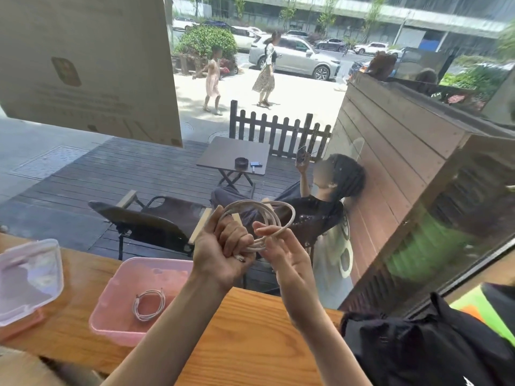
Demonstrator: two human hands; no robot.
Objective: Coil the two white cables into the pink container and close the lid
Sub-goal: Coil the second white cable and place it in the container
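Observation:
An open pink container (111, 299) stands on the wooden counter at the left, with one thin white cable (148, 305) lying coiled inside it. I hold a second, thicker white cable (281, 214) in loops up in the air above the counter's far edge. My left hand (223, 254) is closed around the bunched loops and a plug end. My right hand (281, 254) pinches the loop's lower right side between thumb and fingers. The clear lid (29, 277) lies apart from the container at the far left.
The wooden counter (250, 330) runs along a window. A black bag (423, 349) sits on it at the right. Behind the glass are a deck with folding chairs, a small table and a seated person.

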